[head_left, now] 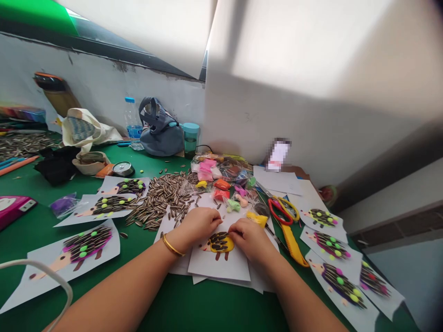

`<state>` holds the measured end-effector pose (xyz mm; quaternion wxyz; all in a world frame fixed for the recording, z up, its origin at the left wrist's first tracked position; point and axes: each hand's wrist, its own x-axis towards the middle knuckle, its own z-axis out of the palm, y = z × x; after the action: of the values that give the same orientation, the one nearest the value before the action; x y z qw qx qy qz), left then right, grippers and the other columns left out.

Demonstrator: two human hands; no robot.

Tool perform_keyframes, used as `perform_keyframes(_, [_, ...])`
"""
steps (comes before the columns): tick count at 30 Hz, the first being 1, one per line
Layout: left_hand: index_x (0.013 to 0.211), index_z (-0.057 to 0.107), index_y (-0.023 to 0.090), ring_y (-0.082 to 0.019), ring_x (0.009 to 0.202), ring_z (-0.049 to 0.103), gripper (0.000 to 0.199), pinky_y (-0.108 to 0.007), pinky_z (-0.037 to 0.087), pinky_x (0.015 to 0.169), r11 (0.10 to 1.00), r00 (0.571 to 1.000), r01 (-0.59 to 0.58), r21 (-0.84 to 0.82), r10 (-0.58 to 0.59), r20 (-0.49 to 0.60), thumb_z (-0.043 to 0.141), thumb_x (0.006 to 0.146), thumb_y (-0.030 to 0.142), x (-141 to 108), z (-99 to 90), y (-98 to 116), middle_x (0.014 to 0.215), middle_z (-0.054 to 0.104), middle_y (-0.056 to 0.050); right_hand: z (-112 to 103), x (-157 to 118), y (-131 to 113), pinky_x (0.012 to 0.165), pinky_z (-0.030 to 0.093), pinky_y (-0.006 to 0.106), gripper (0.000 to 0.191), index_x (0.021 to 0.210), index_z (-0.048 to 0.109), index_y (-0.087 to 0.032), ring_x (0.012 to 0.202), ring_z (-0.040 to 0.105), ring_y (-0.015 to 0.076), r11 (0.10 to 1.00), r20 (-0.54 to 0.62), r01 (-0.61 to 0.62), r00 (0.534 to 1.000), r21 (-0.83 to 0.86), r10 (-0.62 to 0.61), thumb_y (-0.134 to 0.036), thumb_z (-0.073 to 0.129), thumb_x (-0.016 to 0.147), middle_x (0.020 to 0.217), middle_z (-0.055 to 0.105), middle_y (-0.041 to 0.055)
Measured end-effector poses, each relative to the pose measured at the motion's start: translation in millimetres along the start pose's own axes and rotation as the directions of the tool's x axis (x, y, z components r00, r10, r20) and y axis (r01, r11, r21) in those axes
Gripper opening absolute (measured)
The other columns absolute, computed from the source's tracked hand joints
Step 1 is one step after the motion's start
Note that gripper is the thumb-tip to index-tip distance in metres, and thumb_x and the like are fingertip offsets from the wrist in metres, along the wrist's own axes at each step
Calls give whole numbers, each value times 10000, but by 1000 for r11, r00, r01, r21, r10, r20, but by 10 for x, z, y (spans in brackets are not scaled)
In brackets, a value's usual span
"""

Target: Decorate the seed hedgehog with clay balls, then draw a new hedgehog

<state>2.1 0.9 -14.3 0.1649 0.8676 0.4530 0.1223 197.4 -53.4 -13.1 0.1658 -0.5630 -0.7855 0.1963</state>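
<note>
two hands [224, 230], eight hedgehog pictures [219, 244], one bottle [133, 122]

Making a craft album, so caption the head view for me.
Left hand and right hand touch sunflower seeds on a yellow paper hedgehog, beside a seed pile and other hedgehog cards.

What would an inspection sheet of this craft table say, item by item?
Surface: green tabletop, crowded with craft materials.
Job's things: white paper card showing a yellow hedgehog body covered with black-striped sunflower seeds.
Hands: bare left hand, wearing a gold bangle, and bare right hand, both at the seed patch.
Clutter: loose striped seed pile; seed-decorated hedgehog card; red-handled scissors; yellow box cutter; bagged coloured clay.
Cables: white cable, lower left.
Surroundings: grey backpack, clear water bottle, white wall.
</note>
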Motion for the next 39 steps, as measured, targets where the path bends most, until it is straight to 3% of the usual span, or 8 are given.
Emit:
perform_keyframes(10, [870, 717, 256, -189, 772, 633, 252, -263, 392, 633, 997, 999, 47, -64, -46, 23, 466, 875, 282, -2, -31, -4, 869, 735, -22, -26, 4, 56, 758, 432, 278, 182, 897, 733, -223, 837, 598, 172, 998, -35, 18, 999, 53, -17, -209, 553, 873, 850, 676, 35])
perform_keyframes(18, [856, 714, 233, -193, 792, 640, 220, -270, 414, 671, 990, 988, 110, -88, -119, -99, 520, 871, 335, 38, -17, -31, 878, 735, -31, -28, -3, 67, 782, 438, 306, 209, 932, 724, -221, 867, 594, 184, 997, -152, 34, 988, 65, -24, -225, 517, 905, 889, 685, 44])
perform_keyframes(23, [1020, 710, 244, -196, 868, 649, 271, -274, 438, 739, 991, 986, 100, -87, -111, -128, 471, 893, 268, 42, -44, -44, 955, 737, -39, -26, -4, 54, 785, 439, 302, 203, 925, 721, -213, 868, 598, 180, 997, -177, 38, 984, 73, -25, -213, 520, 902, 884, 684, 41])
perform_keyframes(28, [1264, 574, 277, -185, 871, 657, 400, -268, 442, 745, 989, 979, 105, -107, -122, -161, 465, 886, 206, 31, -41, -49, 1019, 730, -26, -29, -5, 55, 780, 437, 293, 188, 911, 713, -220, 857, 597, 175, 996, -204, 43, 979, 76, -26, -200, 526, 897, 866, 680, 31])
perform_keyframes(34, [949, 698, 257, -188, 816, 653, 210, -275, 436, 711, 986, 971, 151, -70, -161, -177, 502, 874, 268, 36, -52, -56, 922, 739, -15, -25, -6, 53, 776, 435, 284, 176, 885, 702, -211, 840, 592, 164, 995, -239, 54, 971, 88, -31, -193, 528, 894, 847, 670, 24])
perform_keyframes(39, [915, 721, 247, -193, 882, 648, 230, -284, 443, 775, 987, 969, 132, -96, -149, -196, 496, 868, 254, 45, -81, -72, 945, 741, -23, -34, -11, 39, 777, 441, 295, 178, 878, 697, -210, 838, 594, 172, 994, -245, 49, 969, 94, -25, -191, 520, 887, 843, 667, 32])
